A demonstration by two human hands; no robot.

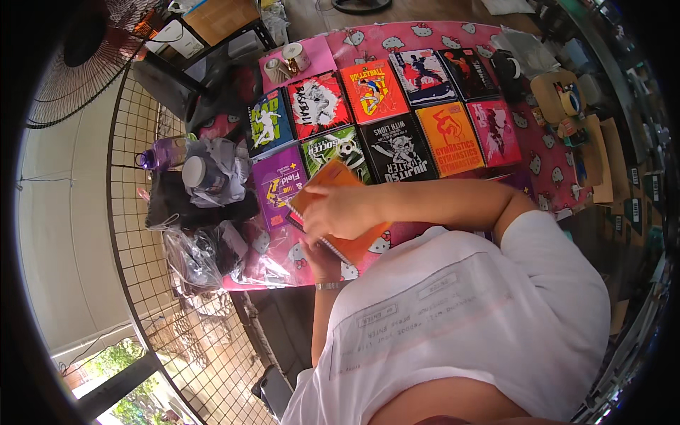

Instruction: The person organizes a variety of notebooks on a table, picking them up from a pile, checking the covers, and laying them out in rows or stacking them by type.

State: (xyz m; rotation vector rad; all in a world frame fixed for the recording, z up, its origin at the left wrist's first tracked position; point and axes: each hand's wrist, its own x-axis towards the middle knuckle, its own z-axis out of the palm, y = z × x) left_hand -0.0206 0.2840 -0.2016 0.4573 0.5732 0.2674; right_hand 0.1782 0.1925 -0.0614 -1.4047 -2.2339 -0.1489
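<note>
An orange spiral notebook [370, 244] is held at a tilt in front of my body, at the near edge of the table. My right hand [341, 211] reaches across its cover, fingers bent at the wire-bound edge. From below, my left hand [322, 261] grips the same edge near its lower end; its fingertips are partly hidden. A strip of red under the orange cover suggests a second notebook, mostly hidden. Just beyond lie a purple notebook [273, 185], a green one with a soccer ball [347, 150] and a black one with white print [398, 150].
More sports notebooks, including a red one [315, 106], lie in rows on the pink patterned tablecloth [542, 142]. Tape rolls [292, 57] stand at the back left. A purple bottle [161, 154], a white-lidded jar [202, 172] and plastic bags [195, 251] crowd the left; cardboard [610, 159] is right.
</note>
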